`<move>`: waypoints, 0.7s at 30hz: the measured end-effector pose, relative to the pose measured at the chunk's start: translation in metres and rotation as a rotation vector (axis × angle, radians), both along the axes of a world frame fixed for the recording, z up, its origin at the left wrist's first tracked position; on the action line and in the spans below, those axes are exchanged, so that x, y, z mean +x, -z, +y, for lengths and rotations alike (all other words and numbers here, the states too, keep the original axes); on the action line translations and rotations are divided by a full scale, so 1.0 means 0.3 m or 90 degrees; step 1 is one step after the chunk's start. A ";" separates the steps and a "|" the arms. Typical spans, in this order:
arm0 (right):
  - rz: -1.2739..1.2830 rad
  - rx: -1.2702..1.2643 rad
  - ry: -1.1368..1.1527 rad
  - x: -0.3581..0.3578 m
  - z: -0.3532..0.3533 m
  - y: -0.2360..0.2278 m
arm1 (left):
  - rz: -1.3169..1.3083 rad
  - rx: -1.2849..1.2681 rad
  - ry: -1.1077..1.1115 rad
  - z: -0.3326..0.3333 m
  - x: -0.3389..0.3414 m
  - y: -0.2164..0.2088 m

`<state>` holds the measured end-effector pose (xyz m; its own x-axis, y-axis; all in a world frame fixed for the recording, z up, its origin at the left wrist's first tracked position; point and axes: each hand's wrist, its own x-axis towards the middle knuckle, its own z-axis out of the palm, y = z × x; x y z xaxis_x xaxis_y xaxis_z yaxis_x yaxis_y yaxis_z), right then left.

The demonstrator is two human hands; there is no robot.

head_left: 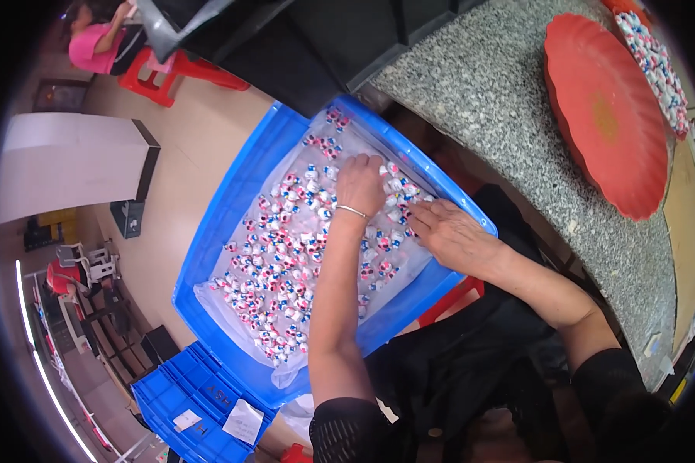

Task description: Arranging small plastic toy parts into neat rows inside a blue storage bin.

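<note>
A blue plastic bin (232, 174) lined with a translucent sheet (218, 297) holds many small white pieces (274, 297) with blue and pink-red patches. My left hand (361, 185), with a thin bracelet at the wrist, reaches in over the far middle of them. Its fingers curl down, and whatever they pinch is hidden beneath them. Beside it, to the right, lies my right hand (455, 238) at the bin's right side. Its fingers stretch out slightly bent, the tips touching pieces there.
Right of the bin, a speckled stone counter (471, 85) carries a red scalloped tray (606, 116) and a heap of similar pieces (652, 69). Black crates (286, 54) stand beyond the bin. A blue crate (185, 393) sits lower left. A person in pink (93, 48) is far left, near a red stool (148, 81).
</note>
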<state>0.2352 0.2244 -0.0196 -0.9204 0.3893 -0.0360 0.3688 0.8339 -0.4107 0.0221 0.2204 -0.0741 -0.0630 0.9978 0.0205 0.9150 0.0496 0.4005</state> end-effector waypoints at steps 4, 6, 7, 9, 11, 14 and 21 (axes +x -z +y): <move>0.014 -0.004 -0.001 0.014 -0.007 0.015 | -0.358 -0.021 -0.110 -0.016 -0.055 0.015; -0.015 -0.049 0.000 0.014 -0.005 0.013 | -0.579 0.016 -0.143 -0.009 -0.107 0.043; -0.014 -0.052 0.003 0.015 -0.003 0.013 | -0.805 0.031 -0.196 0.005 -0.116 0.028; -0.029 -0.072 -0.002 0.017 0.003 0.005 | -0.978 0.030 -0.267 0.045 -0.122 -0.009; -0.036 -0.078 -0.009 0.008 0.004 -0.006 | -0.861 0.041 -0.293 0.085 -0.142 0.007; -0.035 -0.086 -0.019 0.002 0.005 -0.011 | -0.701 0.103 -0.319 0.133 -0.166 0.105; -0.049 -0.103 -0.028 0.004 0.009 -0.013 | -0.521 0.229 -0.262 0.144 -0.137 0.201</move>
